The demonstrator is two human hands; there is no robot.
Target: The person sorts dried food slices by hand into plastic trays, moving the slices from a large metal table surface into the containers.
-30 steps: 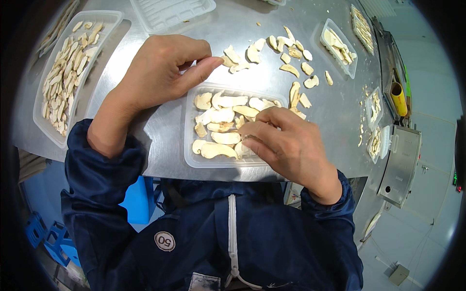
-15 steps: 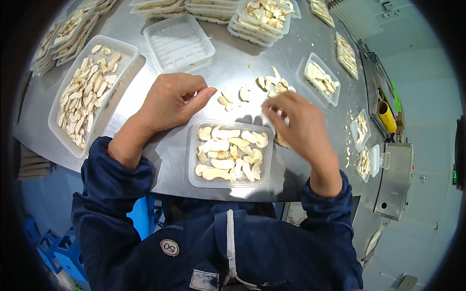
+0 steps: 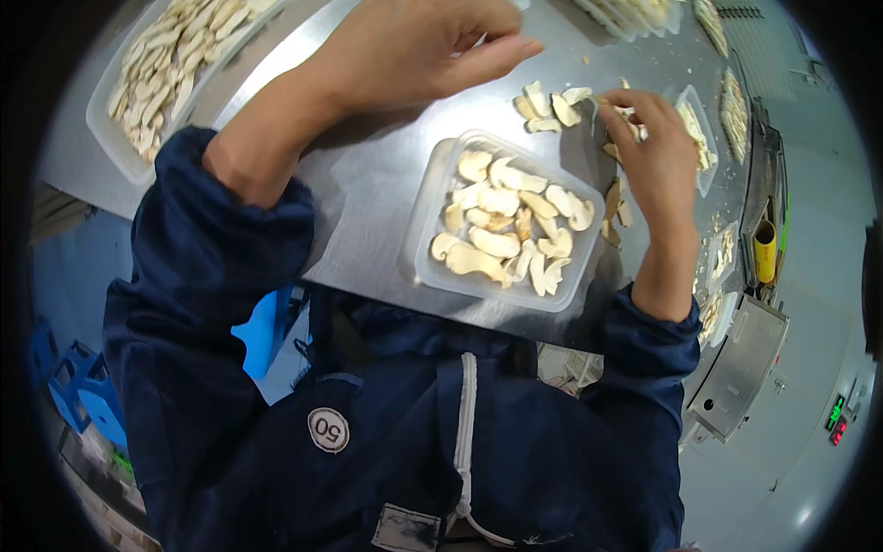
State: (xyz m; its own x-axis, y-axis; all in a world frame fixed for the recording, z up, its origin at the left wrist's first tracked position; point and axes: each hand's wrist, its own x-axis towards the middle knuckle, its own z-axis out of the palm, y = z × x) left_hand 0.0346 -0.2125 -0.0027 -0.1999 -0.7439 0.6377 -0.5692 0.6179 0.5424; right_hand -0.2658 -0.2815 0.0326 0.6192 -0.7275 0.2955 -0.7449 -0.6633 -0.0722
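Observation:
Before me on the steel table, a clear plastic tray (image 3: pixel 418 235) holds a layer of pale mushroom slices (image 3: pixel 497 241). Beyond its far left corner hovers my left hand (image 3: pixel 414 46), its fingers curled in and the thumb pointing right. Nothing shows in its grip. My right hand (image 3: pixel 658 147) is at a small pile of loose slices beyond the tray's right side. Its thumb and fingers close on a mushroom slice (image 3: pixel 630 124), partly hidden by the fingers. Another little cluster of slices (image 3: pixel 544 109) lies just left of that hand.
A large tray (image 3: pixel 103 115) full of slices stands at the far left. More filled trays (image 3: pixel 701 138) line the right side. Darker slices (image 3: pixel 614 212) lie by the near tray's right edge. A yellow cylinder (image 3: pixel 764 250) and a steel box (image 3: pixel 743 368) are farther right.
The view has shifted and tilted, so the tray appears higher and farther right. My right hand has moved out onto the loose slices. My left hand keeps its curled shape.

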